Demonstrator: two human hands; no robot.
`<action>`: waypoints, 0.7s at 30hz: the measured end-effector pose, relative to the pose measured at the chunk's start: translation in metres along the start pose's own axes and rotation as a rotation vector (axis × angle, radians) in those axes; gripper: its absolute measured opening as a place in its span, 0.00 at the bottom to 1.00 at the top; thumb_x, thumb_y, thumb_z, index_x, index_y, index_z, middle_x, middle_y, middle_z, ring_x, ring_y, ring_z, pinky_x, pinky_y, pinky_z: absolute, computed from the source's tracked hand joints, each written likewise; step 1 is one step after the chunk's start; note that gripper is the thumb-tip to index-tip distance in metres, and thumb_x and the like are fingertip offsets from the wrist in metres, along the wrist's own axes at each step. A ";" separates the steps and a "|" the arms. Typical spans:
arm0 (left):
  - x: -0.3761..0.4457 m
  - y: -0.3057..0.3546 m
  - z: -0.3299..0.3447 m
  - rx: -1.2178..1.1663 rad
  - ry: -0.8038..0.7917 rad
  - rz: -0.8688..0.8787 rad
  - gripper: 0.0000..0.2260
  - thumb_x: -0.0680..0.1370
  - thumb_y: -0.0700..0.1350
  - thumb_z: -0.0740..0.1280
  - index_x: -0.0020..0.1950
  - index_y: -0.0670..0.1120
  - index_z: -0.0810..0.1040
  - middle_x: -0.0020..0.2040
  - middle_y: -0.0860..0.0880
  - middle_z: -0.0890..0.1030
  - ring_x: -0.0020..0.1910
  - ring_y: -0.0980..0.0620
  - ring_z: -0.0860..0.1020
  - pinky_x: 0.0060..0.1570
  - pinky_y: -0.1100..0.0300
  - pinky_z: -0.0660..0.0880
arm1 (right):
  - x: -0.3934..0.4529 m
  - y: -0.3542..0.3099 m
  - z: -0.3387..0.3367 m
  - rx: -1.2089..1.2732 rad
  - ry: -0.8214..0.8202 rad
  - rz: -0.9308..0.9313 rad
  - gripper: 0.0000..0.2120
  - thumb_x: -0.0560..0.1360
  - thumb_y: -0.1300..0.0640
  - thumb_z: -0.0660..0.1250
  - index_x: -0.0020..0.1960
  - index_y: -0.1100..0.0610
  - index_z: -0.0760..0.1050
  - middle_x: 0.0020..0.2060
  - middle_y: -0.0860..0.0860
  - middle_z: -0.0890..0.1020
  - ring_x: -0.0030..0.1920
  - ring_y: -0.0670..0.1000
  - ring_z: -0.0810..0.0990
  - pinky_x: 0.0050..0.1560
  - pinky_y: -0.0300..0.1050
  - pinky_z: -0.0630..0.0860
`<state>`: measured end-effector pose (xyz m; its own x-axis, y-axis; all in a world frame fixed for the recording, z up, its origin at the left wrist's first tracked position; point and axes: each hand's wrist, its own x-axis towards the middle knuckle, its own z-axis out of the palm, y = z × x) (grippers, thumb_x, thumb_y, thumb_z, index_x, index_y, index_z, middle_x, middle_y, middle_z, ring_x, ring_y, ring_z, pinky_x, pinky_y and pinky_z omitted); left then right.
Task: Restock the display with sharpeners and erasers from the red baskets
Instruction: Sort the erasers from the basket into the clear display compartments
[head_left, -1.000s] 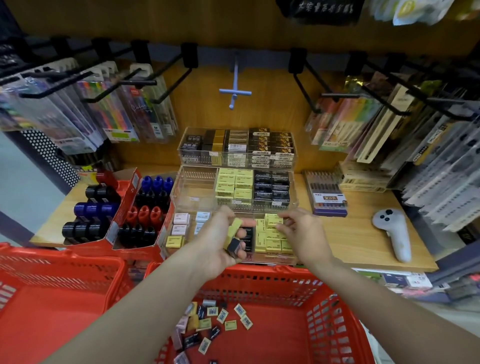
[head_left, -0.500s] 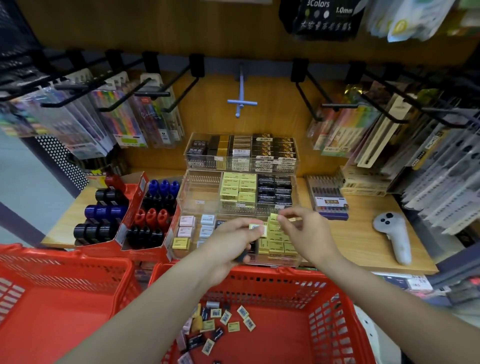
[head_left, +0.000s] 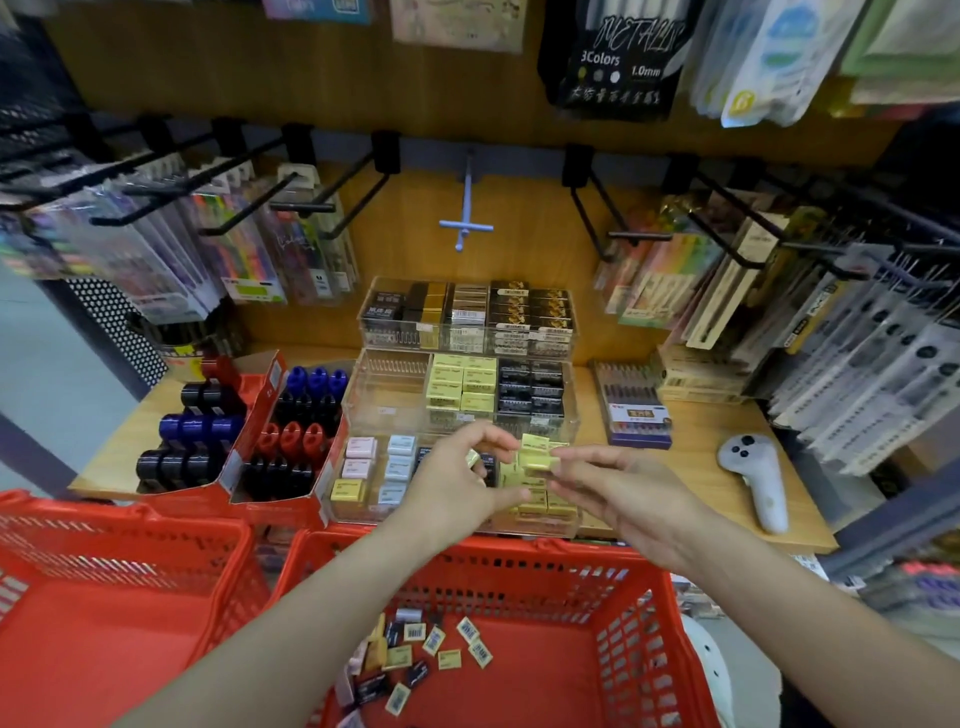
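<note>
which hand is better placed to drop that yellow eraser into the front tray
Right, probably. The right hand already pinches the yellow eraser directly over the yellow stack in the front tray. The left hand sits beside it and seems to hold other small pieces.
</note>
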<state>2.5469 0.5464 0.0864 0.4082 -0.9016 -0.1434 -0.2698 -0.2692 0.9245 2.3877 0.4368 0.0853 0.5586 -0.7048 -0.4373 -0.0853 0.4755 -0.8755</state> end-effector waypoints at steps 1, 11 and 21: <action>0.002 -0.002 -0.001 0.004 0.021 -0.051 0.14 0.69 0.43 0.79 0.49 0.54 0.79 0.48 0.57 0.79 0.41 0.62 0.73 0.41 0.67 0.70 | 0.004 0.001 -0.005 -0.093 0.038 -0.050 0.06 0.71 0.66 0.75 0.46 0.59 0.85 0.45 0.55 0.87 0.48 0.51 0.86 0.46 0.38 0.81; 0.021 -0.009 -0.009 -0.969 -0.013 -0.570 0.13 0.71 0.26 0.58 0.49 0.40 0.72 0.45 0.43 0.72 0.37 0.49 0.68 0.40 0.57 0.69 | 0.060 0.031 -0.042 -0.635 0.274 -0.393 0.16 0.72 0.65 0.74 0.44 0.43 0.80 0.45 0.39 0.83 0.49 0.36 0.81 0.46 0.25 0.73; 0.018 -0.015 -0.005 -0.568 -0.189 -0.442 0.07 0.78 0.36 0.67 0.53 0.40 0.84 0.51 0.44 0.77 0.45 0.51 0.74 0.44 0.65 0.78 | 0.076 0.049 -0.034 -0.730 0.391 -0.476 0.12 0.71 0.64 0.75 0.53 0.54 0.84 0.51 0.46 0.79 0.46 0.38 0.78 0.47 0.20 0.71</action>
<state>2.5628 0.5358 0.0716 0.2035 -0.8065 -0.5551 0.3981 -0.4498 0.7995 2.3981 0.3883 0.0025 0.3633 -0.9285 0.0764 -0.4876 -0.2594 -0.8336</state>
